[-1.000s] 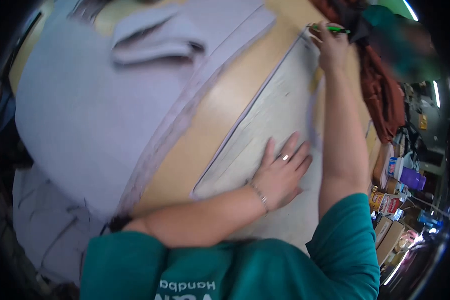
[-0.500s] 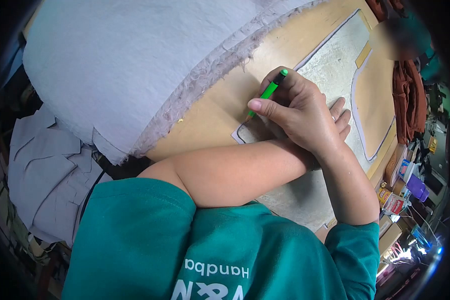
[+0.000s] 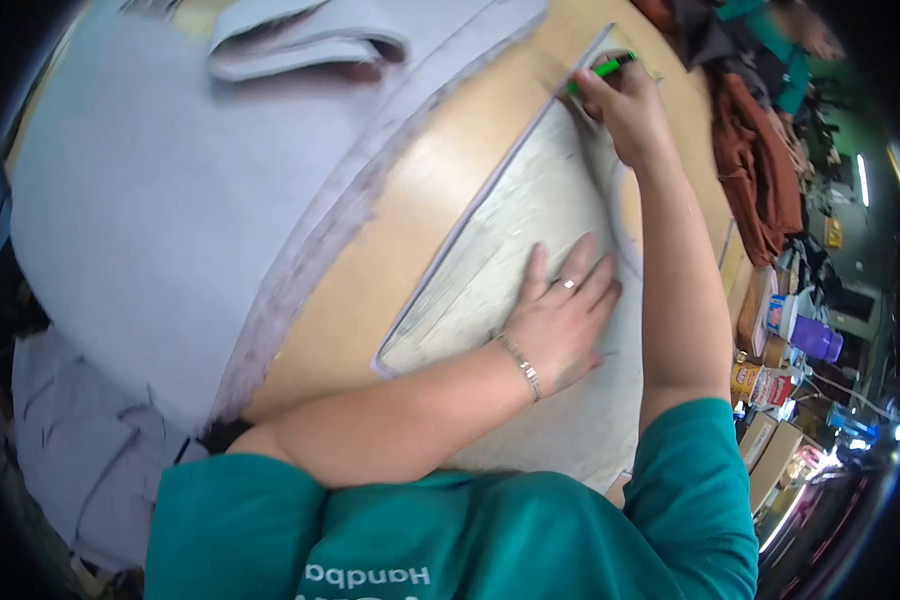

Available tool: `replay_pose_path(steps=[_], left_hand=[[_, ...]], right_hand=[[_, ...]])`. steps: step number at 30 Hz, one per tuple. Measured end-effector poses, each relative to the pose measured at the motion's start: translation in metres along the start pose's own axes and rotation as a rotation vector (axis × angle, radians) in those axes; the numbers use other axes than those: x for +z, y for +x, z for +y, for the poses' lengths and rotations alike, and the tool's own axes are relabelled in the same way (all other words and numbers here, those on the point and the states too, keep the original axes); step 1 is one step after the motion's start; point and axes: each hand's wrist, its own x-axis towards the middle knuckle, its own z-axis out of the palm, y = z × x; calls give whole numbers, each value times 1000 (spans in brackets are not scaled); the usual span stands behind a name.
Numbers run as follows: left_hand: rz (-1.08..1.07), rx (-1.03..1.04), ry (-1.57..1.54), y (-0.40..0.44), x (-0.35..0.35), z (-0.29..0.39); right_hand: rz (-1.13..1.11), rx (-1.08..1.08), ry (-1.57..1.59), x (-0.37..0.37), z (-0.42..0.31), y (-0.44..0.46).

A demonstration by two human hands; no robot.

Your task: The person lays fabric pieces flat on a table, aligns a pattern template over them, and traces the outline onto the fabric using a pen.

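Observation:
A pale, worn flat template (image 3: 510, 240) lies on the tan tabletop (image 3: 400, 210), with a thin lilac edge of material showing around it. My left hand (image 3: 567, 315) rests flat on the template, fingers spread, with a ring and a bracelet on it. Near the template's far end, my right hand (image 3: 630, 105) grips a green pen (image 3: 610, 66), whose tip end is at the template's left edge.
Large light lilac fabric (image 3: 170, 200) with a frayed edge covers the left side, a folded piece (image 3: 305, 40) on it. Brown fabric (image 3: 755, 165) lies at the far right. Another person (image 3: 795, 50) is behind it. Boxes and a purple container (image 3: 815, 340) stand at right.
Since half a second ago, my right hand has moved with the pen from the template's near corner to its far end. The view has shifted, and the folded lilac piece shows again.

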Motion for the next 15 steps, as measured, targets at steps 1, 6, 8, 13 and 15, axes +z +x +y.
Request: replay_pose_path(steps=[1, 6, 8, 13, 15], left_hand=[[9, 3, -20, 0, 0, 1], [-51, 7, -1, 6, -5, 3], [-66, 6, 5, 7, -7, 3], [-87, 11, -24, 9, -14, 3], [-83, -16, -86, 10, -19, 7]], right_hand=[[58, -2, -6, -10, 9, 23], [288, -17, -1, -43, 32, 101], [422, -48, -6, -47, 47, 126], [770, -233, 321, -73, 90, 137], [771, -155, 504, -83, 86, 107]])
